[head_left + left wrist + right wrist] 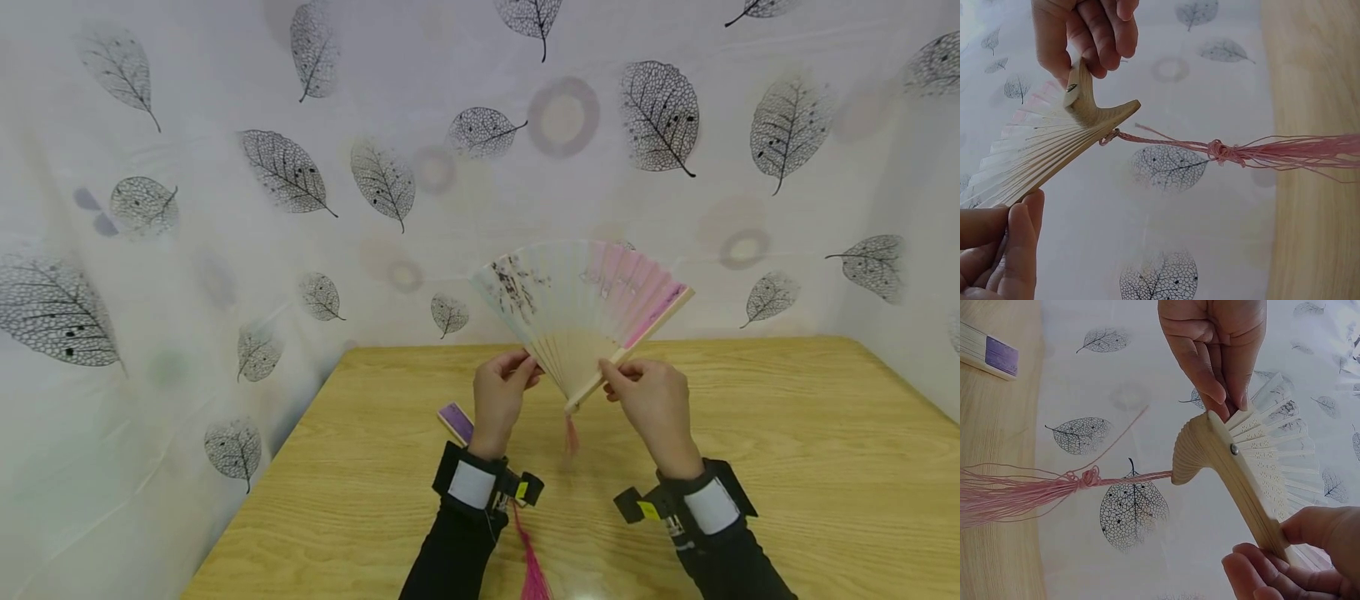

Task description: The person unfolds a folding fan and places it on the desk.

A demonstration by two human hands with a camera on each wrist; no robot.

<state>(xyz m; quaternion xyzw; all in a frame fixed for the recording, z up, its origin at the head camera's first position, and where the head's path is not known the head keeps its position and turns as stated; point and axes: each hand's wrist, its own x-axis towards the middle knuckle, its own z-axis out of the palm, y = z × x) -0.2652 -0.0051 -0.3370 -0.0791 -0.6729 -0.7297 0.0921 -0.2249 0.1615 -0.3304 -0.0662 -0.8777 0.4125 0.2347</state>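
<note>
A folding fan (577, 317) with bamboo ribs and a printed leaf, pale at the left and pink at the right, is spread above the table. My left hand (501, 398) pinches its left edge between thumb and fingers. Lower on the opposite side, my right hand (651, 407) pinches the thick wooden guard (1247, 494). In the right wrist view a metal rivet (1234, 449) shows where the ribs meet. From that end hangs a pink tassel (1297, 152) on a knotted cord.
Behind my left wrist lies a second, folded fan (456, 422) with a purple end, partly hidden. A darker pink tassel (533, 567) lies near the left forearm. The wooden table (810, 467) meets a leaf-patterned cloth (480, 208) at the back.
</note>
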